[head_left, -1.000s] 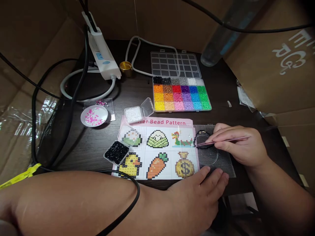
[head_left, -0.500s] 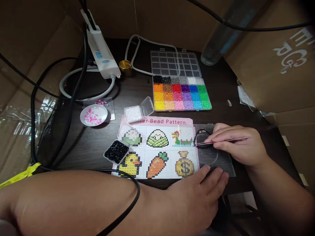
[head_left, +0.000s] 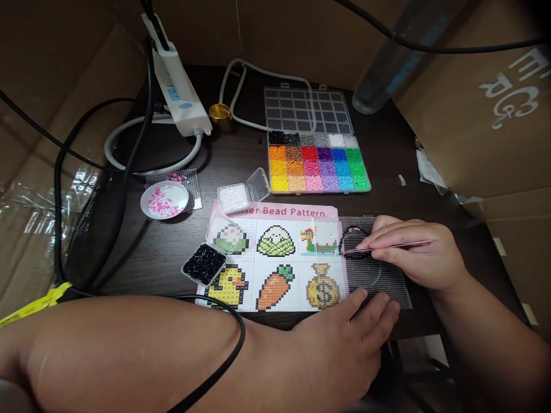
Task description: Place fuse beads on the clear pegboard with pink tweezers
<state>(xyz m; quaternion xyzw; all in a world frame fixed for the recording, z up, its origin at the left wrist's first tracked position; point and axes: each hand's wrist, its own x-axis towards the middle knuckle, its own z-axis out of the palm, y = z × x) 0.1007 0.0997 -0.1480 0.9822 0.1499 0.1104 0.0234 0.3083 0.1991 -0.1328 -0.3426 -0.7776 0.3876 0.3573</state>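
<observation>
My right hand (head_left: pixel 415 249) pinches a pair of pink tweezers (head_left: pixel 402 245), held nearly level. Their tips reach to the left edge of a curve of black beads (head_left: pixel 344 241) on a clear pegboard (head_left: pixel 396 287); whether a bead sits between the tips is too small to tell. Fingers extended, my left hand (head_left: pixel 344 344) lies along the pegboard's near edge, its fingertips touching it. The pegboard overlaps the right side of a printed bead pattern sheet (head_left: pixel 275 229). A small open box of black beads (head_left: pixel 204 264) rests on that sheet's left part.
Behind the sheet lie a small box of white beads (head_left: pixel 233 198) and an open sorting case (head_left: pixel 318 163) of many colours. A white dish (head_left: pixel 166 201) of pink beads, a gold cup (head_left: pixel 220 117) and a power strip (head_left: pixel 185 103) stand left. A black cable (head_left: pixel 224 367) crosses my left forearm.
Hardly anything differs: my right hand and the tweezers have shifted very slightly left over the pegboard. My left hand stays in place.
</observation>
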